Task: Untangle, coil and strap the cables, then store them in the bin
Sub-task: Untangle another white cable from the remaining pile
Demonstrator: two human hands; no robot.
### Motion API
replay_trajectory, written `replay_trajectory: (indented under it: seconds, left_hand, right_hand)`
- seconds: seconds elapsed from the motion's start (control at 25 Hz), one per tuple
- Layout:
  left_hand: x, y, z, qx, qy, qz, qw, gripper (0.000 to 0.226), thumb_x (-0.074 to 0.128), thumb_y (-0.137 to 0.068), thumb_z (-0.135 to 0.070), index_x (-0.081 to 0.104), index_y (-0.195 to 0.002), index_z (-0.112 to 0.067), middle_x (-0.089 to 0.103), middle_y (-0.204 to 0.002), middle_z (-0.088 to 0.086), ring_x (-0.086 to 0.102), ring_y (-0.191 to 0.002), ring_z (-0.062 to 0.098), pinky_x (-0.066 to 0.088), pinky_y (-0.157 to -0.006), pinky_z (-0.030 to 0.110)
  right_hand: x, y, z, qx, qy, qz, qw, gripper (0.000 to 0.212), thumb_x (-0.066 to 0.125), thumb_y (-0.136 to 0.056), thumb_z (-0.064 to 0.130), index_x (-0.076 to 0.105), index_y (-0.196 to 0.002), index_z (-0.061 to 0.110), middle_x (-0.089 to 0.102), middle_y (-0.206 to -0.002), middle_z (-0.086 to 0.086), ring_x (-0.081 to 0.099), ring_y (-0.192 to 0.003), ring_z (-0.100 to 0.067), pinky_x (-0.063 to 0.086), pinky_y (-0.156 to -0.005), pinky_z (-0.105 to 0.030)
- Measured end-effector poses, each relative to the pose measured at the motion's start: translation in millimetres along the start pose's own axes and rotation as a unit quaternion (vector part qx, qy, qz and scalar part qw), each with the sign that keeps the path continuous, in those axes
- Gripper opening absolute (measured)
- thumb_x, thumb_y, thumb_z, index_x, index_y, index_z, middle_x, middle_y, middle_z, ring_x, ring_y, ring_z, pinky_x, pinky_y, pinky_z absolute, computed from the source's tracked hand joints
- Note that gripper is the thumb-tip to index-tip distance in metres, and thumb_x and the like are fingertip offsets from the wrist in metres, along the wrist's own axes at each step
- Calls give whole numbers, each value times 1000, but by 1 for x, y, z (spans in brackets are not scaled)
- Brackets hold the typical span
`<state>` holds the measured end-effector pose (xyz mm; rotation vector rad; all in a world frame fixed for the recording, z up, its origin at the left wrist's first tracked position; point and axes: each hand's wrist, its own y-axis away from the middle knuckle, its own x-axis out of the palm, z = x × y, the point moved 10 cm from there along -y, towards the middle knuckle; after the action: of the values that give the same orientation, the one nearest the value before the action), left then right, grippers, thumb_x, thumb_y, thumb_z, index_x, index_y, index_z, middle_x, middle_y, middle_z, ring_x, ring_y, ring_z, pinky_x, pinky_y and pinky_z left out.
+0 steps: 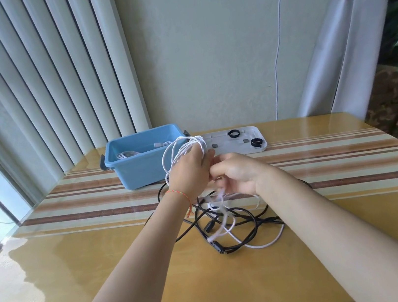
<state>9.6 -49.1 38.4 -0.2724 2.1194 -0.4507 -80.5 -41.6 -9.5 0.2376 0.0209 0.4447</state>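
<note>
My left hand [190,175] grips a coil of white cable [180,151] whose loops stand up in front of the blue bin [139,171]. My right hand [237,173] is next to it, fingers curled and pinching the same white cable, which trails down to the table. Below both hands lies a tangle of black cable [242,222] and white cable [266,243]. Inside the bin lies a coiled white cable [126,154]. Black straps [233,133] [256,142] rest on the white lid [264,146] to the right of the bin.
The table [105,255] has a striped runner [322,155] under glass and stands against the wall. Vertical blinds [51,69] hang at the back left, a curtain [346,38] at the back right. A white charger cord [278,48] hangs from a wall socket behind the table.
</note>
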Motion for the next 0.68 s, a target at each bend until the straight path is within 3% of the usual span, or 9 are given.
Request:
replay_trajectory:
  seconds: [0.08,0.2,0.32,0.4,0.48,0.56,0.6,0.68]
  left_hand:
    - [-3,-1,10,-15,-53,11,998,37,42,-102,-43,44,-84,-12,58,-84,8,53,-82,30,41,-70,37]
    - [16,6,20,-53,5,133,990,52,47,-94,-62,58,-87,-11,58,-74,8,57,-73,26,47,-70,36]
    - [45,21,18,-27,-85,275,957,65,63,-78,-72,64,-90,-8,59,-74,9,56,-70,24,45,-67,35]
    - [49,27,28,-45,-132,318,938,57,66,-78,-67,60,-79,-11,52,-66,3,46,-60,18,38,-58,28]
    - [55,38,31,-81,23,377,922,50,64,-87,-57,50,-64,-15,40,-55,1,34,-48,17,32,-47,23]
    - [56,43,19,-102,336,407,843,55,54,-95,-52,29,-56,-22,22,-50,-3,19,-42,15,21,-40,20]
    - [50,38,19,-122,485,379,778,55,48,-97,-52,23,-57,-24,16,-51,-6,14,-42,12,17,-38,19]
    - [39,24,39,-174,706,271,630,56,41,-99,-53,22,-54,-26,11,-51,-9,10,-41,8,14,-36,18]
  right_hand:
    - [-9,1,-6,38,115,23,992,21,45,-87,-12,54,-100,2,62,-75,-13,38,-37,-9,38,-43,-25]
    - [-28,2,-11,81,244,36,966,27,59,-86,-5,62,-108,11,72,-81,-4,47,-55,-13,31,-39,-19]
    - [-57,-2,13,24,458,-68,886,16,69,-84,10,70,-85,26,70,-89,3,58,-78,-15,44,-59,-25]
    - [-71,1,37,-64,492,-163,853,16,64,-85,12,69,-80,27,68,-89,4,61,-81,-16,48,-68,-29]
    - [-88,8,47,-126,432,-232,862,16,58,-86,13,68,-79,24,66,-84,4,61,-79,-19,50,-72,-32]
    - [-100,4,37,-113,419,-229,871,21,50,-88,13,69,-80,19,65,-78,2,61,-80,-22,51,-76,-34]
    - [-103,0,27,-85,451,-214,863,27,44,-89,13,70,-83,18,66,-81,2,62,-84,-23,51,-79,-36]
    - [-117,-6,6,5,569,-191,800,32,38,-91,14,69,-95,19,67,-102,-2,59,-98,-26,48,-87,-37]
